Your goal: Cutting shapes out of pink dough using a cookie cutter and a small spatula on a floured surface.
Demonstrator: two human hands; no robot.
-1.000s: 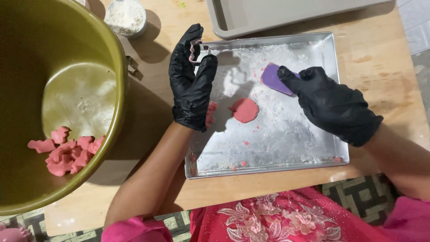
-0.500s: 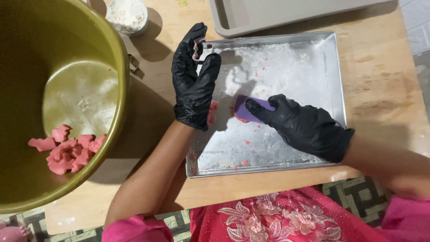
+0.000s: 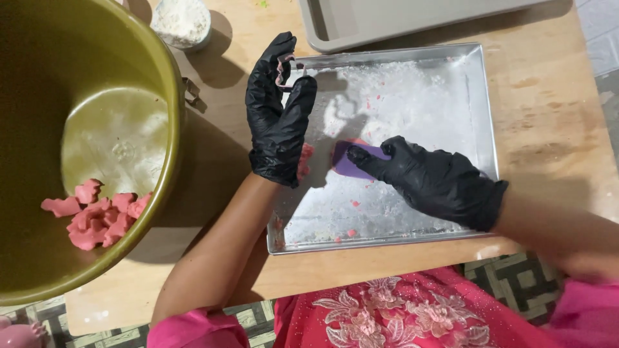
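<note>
Scraper point(image 3: 351, 161), purple, is gripped and pressed flat on the floured tray point(image 3: 477, 96) by the right hand point(image 3: 432, 180). Just left, a pink cutter point(image 3: 284, 69) is pinched by the left hand point(image 3: 277, 122); dough point(image 3: 305, 158) is beside it.

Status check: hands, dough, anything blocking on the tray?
Left hand pinching a small cutter over the tray. Right hand pressing purple scraper onto pink dough. Nothing blocking; cut pieces in green bowl.
</note>
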